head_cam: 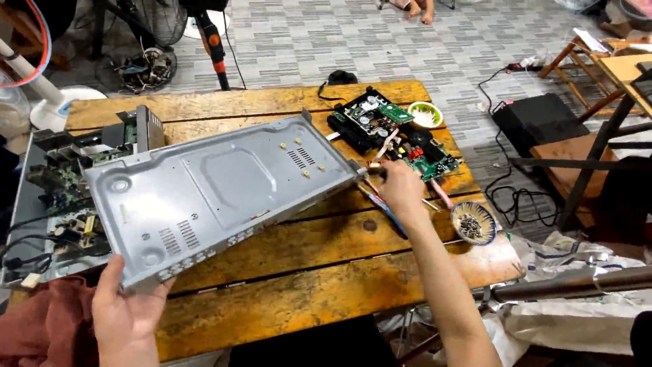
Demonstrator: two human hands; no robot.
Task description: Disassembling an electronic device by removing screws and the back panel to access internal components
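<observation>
Left hand [125, 316], at the near left, fingers curled around the near corner of a grey metal cover panel [217, 197], holds it tilted above the wooden bench [305, 285]. Right hand [397, 187], arm extended far and right, fingers closed on a screwdriver [384, 204] at the panel's far right corner. A bowl of screws [474, 222] sits just right.

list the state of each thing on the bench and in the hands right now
grey metal cover: lifted, tilted, underside up
left hand: gripping the cover's near corner
right hand: at the cover's far corner, holding a screwdriver
circuit boards: bare, lying flat on the wooden table
patterned bowl: upright, holding screws
open chassis: uncovered, boards exposed
</observation>
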